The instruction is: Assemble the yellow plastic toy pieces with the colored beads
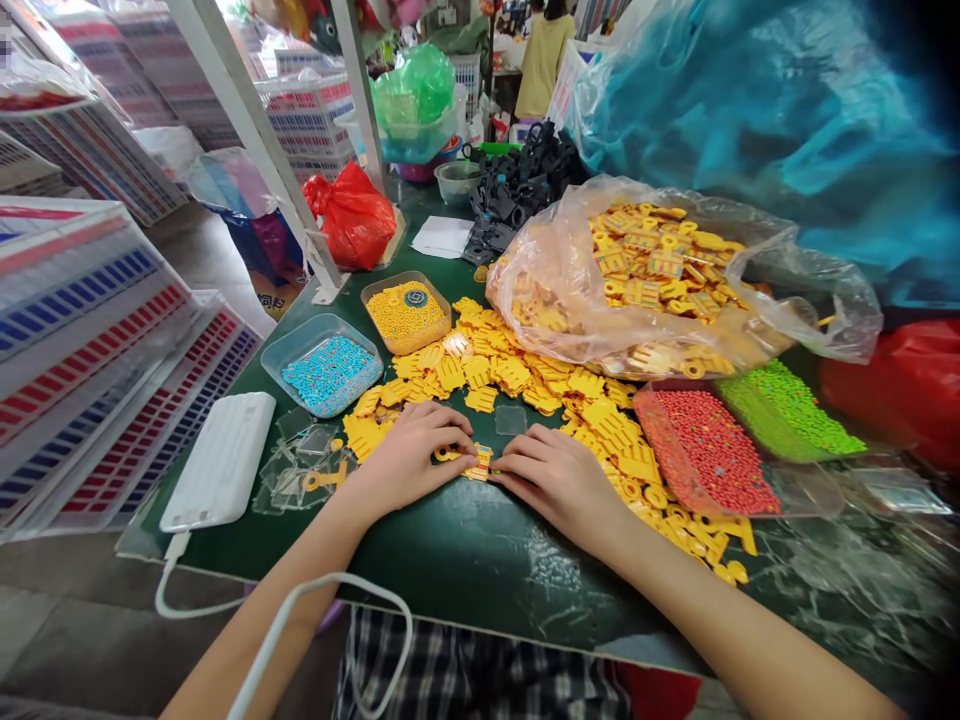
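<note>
A small yellow plastic piece (480, 462), marked with multicoloured detail, was at the fingertips between both hands (412, 452), partly covered, over the green desk (450, 560).

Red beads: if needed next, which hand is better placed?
Right, probably: the right hand is nearer the red beads; the left hand sits farther across. Both are at the small yellow piece.

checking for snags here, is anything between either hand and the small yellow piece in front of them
Nothing visible: the left hand has its fingers on the small yellow piece, and the right hand's fingertips are at its right edge. The clear square lies just beyond, not between.
</note>
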Available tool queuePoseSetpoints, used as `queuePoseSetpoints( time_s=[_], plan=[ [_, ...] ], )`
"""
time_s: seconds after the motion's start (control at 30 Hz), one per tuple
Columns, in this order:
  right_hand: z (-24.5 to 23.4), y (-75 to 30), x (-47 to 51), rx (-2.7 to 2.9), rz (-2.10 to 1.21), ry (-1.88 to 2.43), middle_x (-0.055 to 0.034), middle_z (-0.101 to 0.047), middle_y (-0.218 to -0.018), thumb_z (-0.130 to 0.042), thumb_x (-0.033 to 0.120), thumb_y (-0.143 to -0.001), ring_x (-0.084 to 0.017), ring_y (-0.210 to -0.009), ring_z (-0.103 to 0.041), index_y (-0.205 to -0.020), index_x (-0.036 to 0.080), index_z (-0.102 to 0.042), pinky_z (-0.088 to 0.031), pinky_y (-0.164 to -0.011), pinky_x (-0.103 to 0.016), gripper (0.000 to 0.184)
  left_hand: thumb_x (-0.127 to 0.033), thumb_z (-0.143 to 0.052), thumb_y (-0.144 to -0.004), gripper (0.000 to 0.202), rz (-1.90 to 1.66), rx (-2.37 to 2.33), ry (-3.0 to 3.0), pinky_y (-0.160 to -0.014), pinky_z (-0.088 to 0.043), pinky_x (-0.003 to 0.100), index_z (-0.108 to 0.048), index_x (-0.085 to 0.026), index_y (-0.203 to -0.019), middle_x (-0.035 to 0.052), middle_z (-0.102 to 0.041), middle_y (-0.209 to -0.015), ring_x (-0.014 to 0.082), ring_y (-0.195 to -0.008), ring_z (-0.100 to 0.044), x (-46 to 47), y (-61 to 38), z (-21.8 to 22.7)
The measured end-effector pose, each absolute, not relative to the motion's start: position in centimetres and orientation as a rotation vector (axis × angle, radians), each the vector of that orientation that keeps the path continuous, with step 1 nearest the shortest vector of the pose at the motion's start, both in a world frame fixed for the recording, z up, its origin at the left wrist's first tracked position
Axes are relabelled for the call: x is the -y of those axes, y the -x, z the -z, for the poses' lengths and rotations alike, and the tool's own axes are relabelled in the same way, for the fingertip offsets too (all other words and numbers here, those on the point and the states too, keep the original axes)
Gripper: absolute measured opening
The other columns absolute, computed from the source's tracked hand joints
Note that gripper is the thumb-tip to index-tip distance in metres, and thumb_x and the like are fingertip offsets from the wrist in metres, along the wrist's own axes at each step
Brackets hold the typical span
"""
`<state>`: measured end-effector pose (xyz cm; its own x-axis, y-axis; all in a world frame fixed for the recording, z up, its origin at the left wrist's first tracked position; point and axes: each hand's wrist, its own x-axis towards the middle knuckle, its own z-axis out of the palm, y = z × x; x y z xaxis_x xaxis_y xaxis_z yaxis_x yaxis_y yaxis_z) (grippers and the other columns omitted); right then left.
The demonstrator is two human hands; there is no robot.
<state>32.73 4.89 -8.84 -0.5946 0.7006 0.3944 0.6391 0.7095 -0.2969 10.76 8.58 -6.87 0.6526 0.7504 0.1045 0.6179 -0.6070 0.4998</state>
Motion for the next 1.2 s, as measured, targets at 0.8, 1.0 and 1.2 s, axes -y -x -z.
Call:
queuePoseSetpoints(
  time_s=[0.8,1.0,1.2],
  plan=[
    [9.0,-32.5,-4.9,2.438,-0.152,1.012,-0.0024,-0.065,-0.081,-0.048,0.034,-0.099,-0.016,-0.079,-0.050,-0.084,0.018,-0.067,-0.036,-0.067,-0.030,0.029,-0.033,-0.056,-0.093,0.017,-0.381,-0.977,-2.395,-0.096,-0.039,0.038,-0.064,-0.020,-0.086,0.0037,-0.064,-0.107,0.0208,-0.106,-0.053,-8.3,-11.3,6.5],
    [9.2,-31.8,-5.0,2.382,-0.267,1.067,-0.0018,-0.066,-0.084,-0.055,0.031,-0.095,-0.016,-0.081,-0.051,-0.087,0.020,-0.069,-0.037,-0.070,-0.029,0.020,-0.035,-0.050,-0.095,0.020,-0.445,-1.146,-2.422,-0.083,-0.043,0.036,-0.059,-0.019,-0.088,0.0034,-0.067,-0.089,0.0203,-0.089,-0.058,-8.8,-10.7,6.8],
    [9.3,-31.2,-4.8,2.307,-0.377,1.125,-0.0006,-0.066,-0.082,-0.063,0.028,-0.090,-0.015,-0.078,-0.051,-0.084,0.021,-0.071,-0.037,-0.069,-0.029,0.012,-0.032,-0.053,-0.093,0.016,-0.382,-1.148,-2.514,-0.081,-0.043,0.036,-0.061,-0.019,-0.087,0.0030,-0.068,-0.085,0.0207,-0.086,-0.060,-9.0,-10.6,7.2]
  ],
)
